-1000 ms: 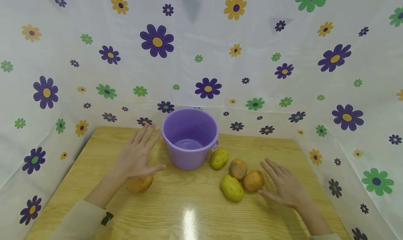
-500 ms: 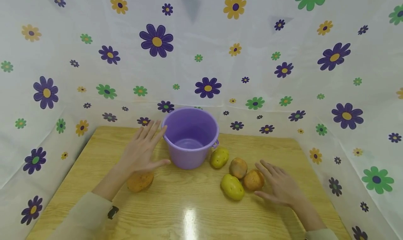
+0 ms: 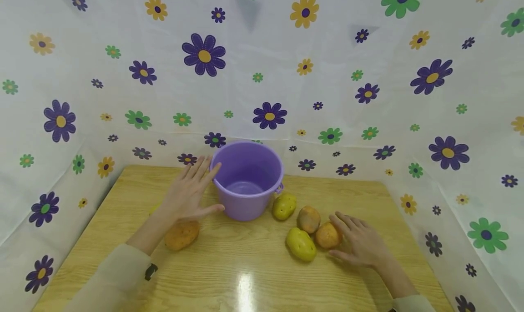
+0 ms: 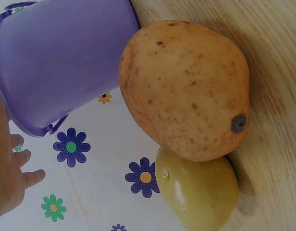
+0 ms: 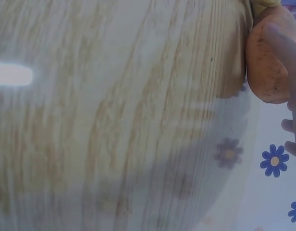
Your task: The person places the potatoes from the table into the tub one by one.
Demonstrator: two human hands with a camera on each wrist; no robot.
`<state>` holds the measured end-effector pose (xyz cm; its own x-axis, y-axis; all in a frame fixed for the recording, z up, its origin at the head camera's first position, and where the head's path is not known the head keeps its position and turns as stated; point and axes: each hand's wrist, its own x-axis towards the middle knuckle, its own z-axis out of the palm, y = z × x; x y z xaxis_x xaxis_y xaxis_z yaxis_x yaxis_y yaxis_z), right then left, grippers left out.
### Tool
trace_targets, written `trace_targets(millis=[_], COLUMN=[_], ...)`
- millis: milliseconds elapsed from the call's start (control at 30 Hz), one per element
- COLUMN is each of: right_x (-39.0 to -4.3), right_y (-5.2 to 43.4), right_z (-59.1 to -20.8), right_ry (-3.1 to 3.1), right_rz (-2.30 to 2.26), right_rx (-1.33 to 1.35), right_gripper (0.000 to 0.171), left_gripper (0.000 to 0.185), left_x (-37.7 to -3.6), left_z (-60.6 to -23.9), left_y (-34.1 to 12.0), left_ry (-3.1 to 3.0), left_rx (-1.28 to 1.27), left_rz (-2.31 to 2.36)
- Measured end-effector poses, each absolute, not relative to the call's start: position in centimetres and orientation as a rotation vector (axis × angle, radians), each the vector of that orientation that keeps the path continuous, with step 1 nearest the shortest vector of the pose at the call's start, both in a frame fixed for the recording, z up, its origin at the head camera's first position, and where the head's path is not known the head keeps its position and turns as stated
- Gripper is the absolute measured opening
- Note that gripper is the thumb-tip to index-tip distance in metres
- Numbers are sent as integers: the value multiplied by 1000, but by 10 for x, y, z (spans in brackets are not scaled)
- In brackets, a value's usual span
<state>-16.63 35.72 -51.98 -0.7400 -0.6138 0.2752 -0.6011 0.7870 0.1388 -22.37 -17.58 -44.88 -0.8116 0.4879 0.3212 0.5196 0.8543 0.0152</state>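
Left hand (image 3: pixel 189 198): fingers straight and spread, palm against the left wall of the purple bucket (image 3: pixel 247 180), thumb low near its base, holding nothing; forearm in a beige sleeve (image 3: pixel 118 275) angled in from the lower left. Right hand (image 3: pixel 359 244): fingers straight and loosely spread, fingertips touching the orange-brown potato (image 3: pixel 327 235), no grasp formed; forearm angled in from the lower right. Step in hand, by judgement: bucket being steadied, reach for a potato begun; the next move would call for curling the fingers round that potato and lifting it over the bucket's rim. Bucket: upright on the wooden surface (image 3: pixel 245 275), mid-rear, nothing seen inside. Potatoes right of bucket: one yellow-green (image 3: pixel 284 206) just beside its base, one brown (image 3: pixel 309 218), one yellow-green (image 3: pixel 301 244) nearer the person, clustered with the touched one. Further items: large orange-brown potato (image 3: pixel 182 234) below the left hand, with a yellow one (image 4: pixel 198 192) beside it in the left wrist view. Flowered sheet (image 3: pixel 368 75) enclosing the surface.
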Motion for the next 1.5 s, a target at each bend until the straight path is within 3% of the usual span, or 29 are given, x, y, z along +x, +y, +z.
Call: trace_targets(millis=[800,1500], right_x=[-175,-178], right_y=[354,353], right_z=[-530,-535], right_ry=[-2676,-2567], right_rz=[-96,-112], right_rx=[938,989], right_gripper=[90,80], left_gripper=[119,108], left_x=[-236,-239], left_z=[-452,-453], left_y=[-168,-167], left_ry=[-2711,-2696], left_rx=[-772,-762], left_rz=[-147,-142])
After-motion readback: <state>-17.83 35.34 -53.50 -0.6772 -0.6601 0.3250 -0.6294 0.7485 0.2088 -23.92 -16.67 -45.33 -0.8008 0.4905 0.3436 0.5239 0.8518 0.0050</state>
